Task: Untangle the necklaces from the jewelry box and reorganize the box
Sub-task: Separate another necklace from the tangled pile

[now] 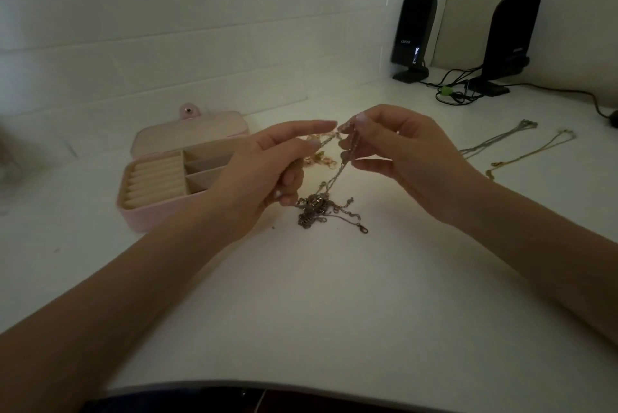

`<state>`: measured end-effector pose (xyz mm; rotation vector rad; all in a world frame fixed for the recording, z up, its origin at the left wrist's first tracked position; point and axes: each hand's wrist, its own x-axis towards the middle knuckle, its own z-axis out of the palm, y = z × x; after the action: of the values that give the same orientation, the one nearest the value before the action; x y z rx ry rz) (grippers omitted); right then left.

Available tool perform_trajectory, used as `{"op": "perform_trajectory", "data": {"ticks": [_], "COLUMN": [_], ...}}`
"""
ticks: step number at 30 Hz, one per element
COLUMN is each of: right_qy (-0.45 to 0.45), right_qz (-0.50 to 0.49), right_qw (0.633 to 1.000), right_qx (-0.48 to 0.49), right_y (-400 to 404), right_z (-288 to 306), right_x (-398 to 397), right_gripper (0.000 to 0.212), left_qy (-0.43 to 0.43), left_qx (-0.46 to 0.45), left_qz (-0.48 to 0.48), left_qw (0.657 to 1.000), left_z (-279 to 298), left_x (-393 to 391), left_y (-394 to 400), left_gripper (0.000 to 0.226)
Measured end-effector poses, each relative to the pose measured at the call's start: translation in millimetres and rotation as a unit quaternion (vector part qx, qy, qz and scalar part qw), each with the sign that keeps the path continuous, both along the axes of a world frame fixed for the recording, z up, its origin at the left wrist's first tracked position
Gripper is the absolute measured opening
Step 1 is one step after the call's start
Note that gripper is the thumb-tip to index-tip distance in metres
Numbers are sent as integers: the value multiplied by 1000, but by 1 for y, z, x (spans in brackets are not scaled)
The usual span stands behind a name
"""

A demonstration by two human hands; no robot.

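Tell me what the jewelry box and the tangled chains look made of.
Jewelry box: likely pink faux leather, matte, with a cream fabric-like lining and a snap tab. Tangled chains: metal, dull silver-grey, with visible links and clasps.

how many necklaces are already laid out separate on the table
2: a silver necklace and a gold necklace lie side by side at the right; more remain knotted in the tangle under both hands.

Both hands [264, 162] [394, 145] pinch tangled necklaces [321, 205] beside the open jewelry box [160, 208].
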<state>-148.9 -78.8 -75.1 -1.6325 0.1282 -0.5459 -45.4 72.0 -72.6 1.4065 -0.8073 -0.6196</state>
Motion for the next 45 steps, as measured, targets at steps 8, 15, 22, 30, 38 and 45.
{"op": "perform_trajectory", "data": {"ticks": [8, 15, 22, 30, 38, 45], "right_qy": [-1, 24, 45, 53, -8, -24], "right_qz": [-55, 13, -29, -26, 2, -2], "right_qw": [998, 996, 991, 977, 977, 980], "right_qx": [-28, 88, 126, -205, -212, -198], "right_y": [-3, -3, -14, -4, 6, 8], "right_z": [4, 7, 7, -3, -9, -5], "right_x": [-1, -2, -2, -1, -1, -2], "right_gripper": [22, 28, 41, 22, 24, 15], "left_qy": [-103, 97, 42, -64, -105, -107], "left_qx": [13, -46, -34, -40, -38, 13], "left_qz": [78, 19, 22, 45, 51, 36], "left_qw": [992, 994, 998, 996, 992, 994], "left_z": [-8, 3, 1, -3, -7, -7], "left_x": [-2, 2, -1, -3, -4, -3], "left_y": [-4, 1, 0, 0, -1, -2], "left_gripper": [18, 26, 21, 10, 6, 20]}}
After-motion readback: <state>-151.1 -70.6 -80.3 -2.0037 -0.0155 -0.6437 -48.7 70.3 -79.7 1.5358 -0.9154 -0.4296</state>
